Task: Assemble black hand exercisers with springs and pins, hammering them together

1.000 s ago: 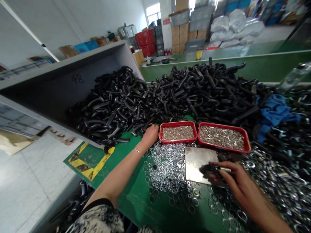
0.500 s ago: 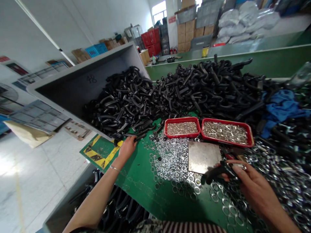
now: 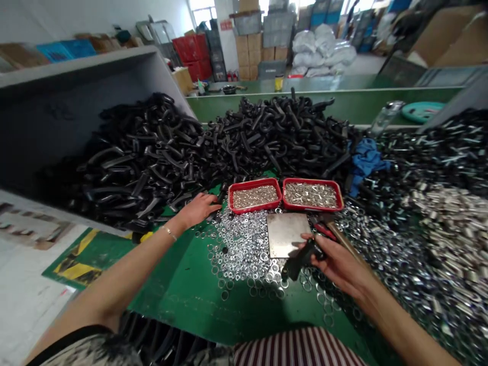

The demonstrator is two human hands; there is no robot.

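Observation:
My right hand [image 3: 337,262] is closed around a black curved handle-like part [image 3: 298,262], held over the front edge of a flat metal plate [image 3: 287,234]. The far end of this part points down and left, above loose rings. To the left, my left hand [image 3: 196,209] reaches over the bench with fingers stretched out, at the near edge of a heap of black curved parts [image 3: 171,157]. Its fingertips are by a dark piece beside a red tray of small metal pieces [image 3: 254,208]. Whether they touch that piece is unclear. Loose metal washers [image 3: 240,249] lie between the hands.
A second red tray [image 3: 312,207] holds small metal pins. Red-handled pliers [image 3: 324,230] lie right of the plate. A blue cloth [image 3: 366,160], a clear bottle [image 3: 386,117] and piled metal sleeves [image 3: 457,223] are further right. A tipped grey bin [image 3: 168,76] stands left.
The view has turned to the right. My left hand has moved from the bin's front corner towards the left red tray. My right hand has brought its black part closer to the metal plate.

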